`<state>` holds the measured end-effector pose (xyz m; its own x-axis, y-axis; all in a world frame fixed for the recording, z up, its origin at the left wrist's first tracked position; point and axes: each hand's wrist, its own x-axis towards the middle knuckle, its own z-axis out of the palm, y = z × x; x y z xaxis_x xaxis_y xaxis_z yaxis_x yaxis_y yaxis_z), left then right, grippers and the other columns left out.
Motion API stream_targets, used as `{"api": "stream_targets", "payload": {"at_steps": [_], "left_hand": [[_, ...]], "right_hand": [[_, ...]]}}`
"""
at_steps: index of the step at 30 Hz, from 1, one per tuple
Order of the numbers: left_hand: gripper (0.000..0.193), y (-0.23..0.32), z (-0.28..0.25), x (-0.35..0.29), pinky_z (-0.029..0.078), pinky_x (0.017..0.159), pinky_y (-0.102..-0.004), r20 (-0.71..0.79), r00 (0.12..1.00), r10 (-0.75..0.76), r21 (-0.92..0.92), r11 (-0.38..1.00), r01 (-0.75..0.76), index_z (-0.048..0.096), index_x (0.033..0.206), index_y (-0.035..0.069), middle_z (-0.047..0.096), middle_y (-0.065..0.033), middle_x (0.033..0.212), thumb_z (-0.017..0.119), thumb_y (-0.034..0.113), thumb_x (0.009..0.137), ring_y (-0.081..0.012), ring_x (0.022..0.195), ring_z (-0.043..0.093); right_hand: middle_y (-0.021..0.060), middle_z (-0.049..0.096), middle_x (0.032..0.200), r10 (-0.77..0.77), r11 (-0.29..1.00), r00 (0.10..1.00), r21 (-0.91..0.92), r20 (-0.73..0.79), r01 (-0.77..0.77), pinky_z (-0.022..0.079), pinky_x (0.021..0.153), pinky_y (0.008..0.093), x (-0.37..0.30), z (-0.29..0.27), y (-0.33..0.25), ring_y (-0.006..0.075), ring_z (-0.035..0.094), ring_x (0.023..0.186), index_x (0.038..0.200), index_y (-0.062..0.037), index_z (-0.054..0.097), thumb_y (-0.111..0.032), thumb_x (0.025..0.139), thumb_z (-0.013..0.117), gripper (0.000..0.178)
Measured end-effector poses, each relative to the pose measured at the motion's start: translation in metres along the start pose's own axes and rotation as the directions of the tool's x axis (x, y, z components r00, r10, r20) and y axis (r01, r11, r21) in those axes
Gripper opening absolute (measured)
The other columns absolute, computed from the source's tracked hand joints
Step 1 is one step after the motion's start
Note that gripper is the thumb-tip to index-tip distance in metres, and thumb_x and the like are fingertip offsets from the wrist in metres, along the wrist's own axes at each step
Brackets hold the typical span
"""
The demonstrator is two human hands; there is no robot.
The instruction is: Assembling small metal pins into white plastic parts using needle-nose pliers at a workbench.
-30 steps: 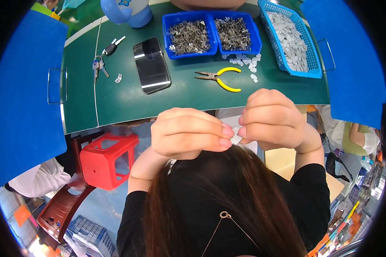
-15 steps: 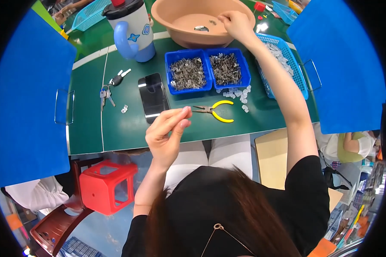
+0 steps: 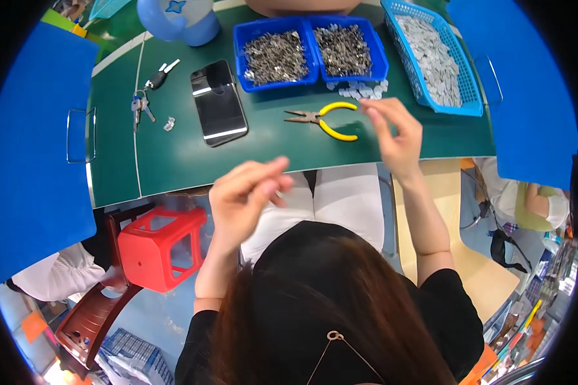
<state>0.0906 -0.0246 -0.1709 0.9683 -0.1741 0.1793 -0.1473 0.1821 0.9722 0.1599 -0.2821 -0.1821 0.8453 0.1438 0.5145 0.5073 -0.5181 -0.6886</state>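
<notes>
Left hand: the left hand (image 3: 247, 199) is raised over the lap in front of the desk (image 3: 173, 154), fingers drawn narrow with thumb against fingertips; whether a small piece sits in the pinch I cannot tell.
Right hand: the right hand (image 3: 395, 131) hangs over the near edge of the desk, fingers loosely curled and half spread, nothing visible in it.
Nearest parts: a small heap of pale loose pieces (image 3: 356, 88) lies on the desk just beyond the right hand, beside the yellow-handled pliers (image 3: 324, 119).
Bins: two blue trays (image 3: 311, 51) of dark metal bits stand side by side behind the pliers; a blue mesh basket (image 3: 433, 58) of grey pieces stands to their right.
Other things: a dark phone (image 3: 218, 102), a bunch of keys (image 3: 148, 96) and one stray pale piece (image 3: 169, 123) lie toward the left of the desk; a red stool (image 3: 157, 247) stands below its edge.
Risk, drop: anything held in the left pinch is over the lap, not the desk, so a slack grip would likely send it to the floor.
Risk, scatter: the loose pieces lie close to the right hand and the pliers; a careless sweep could push them about or off the near edge.
</notes>
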Motion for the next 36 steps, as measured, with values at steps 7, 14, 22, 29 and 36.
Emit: {"api": "stream_targets", "payload": {"at_steps": [7, 14, 22, 29, 36], "left_hand": [[0.04, 0.079, 0.068, 0.013, 0.057, 0.072, -0.0453, 0.278, 0.881, 0.384, -0.686, 0.721, -0.098, 0.062, 0.106, 0.004, 0.057, -0.0116, 0.103, 0.058, 0.04, 0.088, -0.0295, 0.096, 0.059], [0.044, 0.073, 0.066, -0.001, 0.054, 0.077, -0.0452, 0.243, 0.918, 0.313, -0.545, 0.827, -0.137, 0.058, 0.111, 0.003, 0.055, -0.0128, 0.108, 0.055, 0.041, 0.089, -0.0287, 0.099, 0.057], [0.05, 0.059, 0.047, 0.023, 0.05, 0.084, -0.045, 0.183, 0.941, 0.284, -0.309, 0.926, -0.219, 0.052, 0.117, 0.001, 0.051, -0.0143, 0.113, 0.051, 0.043, 0.09, -0.0276, 0.102, 0.053], [0.055, 0.044, 0.048, 0.049, 0.046, 0.09, -0.0448, 0.148, 0.946, 0.288, -0.047, 0.957, -0.285, 0.047, 0.122, -0.001, 0.048, -0.0157, 0.118, 0.047, 0.045, 0.092, -0.0267, 0.106, 0.05], [0.037, -0.011, 0.011, 0.06, 0.042, 0.091, -0.0379, 0.094, 0.974, 0.209, 0.251, 0.941, -0.226, 0.052, 0.117, -0.002, 0.05, -0.0178, 0.117, 0.055, 0.019, 0.086, -0.0276, 0.106, 0.051]], "right_hand": [[0.0111, 0.065, 0.081, 0.01, 0.999, 1.0, 0.036, -0.026, -0.009, 0.045, 0.068, 0.0279, -0.047, 0.017, 0.0, 0.0203, 0.058, 0.075, 0.094, 0.0036, 0.065, 0.003, 0.082, 0.058, 0.014], [0.0112, 0.065, 0.078, 0.061, 0.996, 0.997, 0.07, -0.048, -0.057, 0.045, 0.067, 0.0282, -0.053, 0.023, 0.008, 0.0208, 0.057, 0.074, 0.093, 0.0047, 0.064, 0.005, 0.082, 0.056, 0.014], [0.011, 0.064, 0.078, 0.078, 0.995, 0.997, 0.07, -0.013, -0.077, 0.044, 0.066, 0.0279, -0.046, 0.025, 0.012, 0.0206, 0.057, 0.073, 0.094, 0.0048, 0.064, 0.006, 0.082, 0.055, 0.015], [0.0125, 0.064, 0.082, 0.023, 1.0, 0.996, 0.001, -0.083, -0.023, 0.045, 0.069, 0.0279, -0.028, 0.014, 0.015, 0.0208, 0.058, 0.076, 0.095, 0.005, 0.064, 0.007, 0.081, 0.056, 0.016], [0.0099, 0.063, 0.09, 0.188, 0.949, 0.967, -0.222, -0.174, -0.225, 0.046, 0.071, 0.0286, -0.023, 0.001, 0.028, 0.0227, 0.058, 0.082, 0.092, -0.0009, 0.066, 0.004, 0.075, 0.067, 0.018]]}}
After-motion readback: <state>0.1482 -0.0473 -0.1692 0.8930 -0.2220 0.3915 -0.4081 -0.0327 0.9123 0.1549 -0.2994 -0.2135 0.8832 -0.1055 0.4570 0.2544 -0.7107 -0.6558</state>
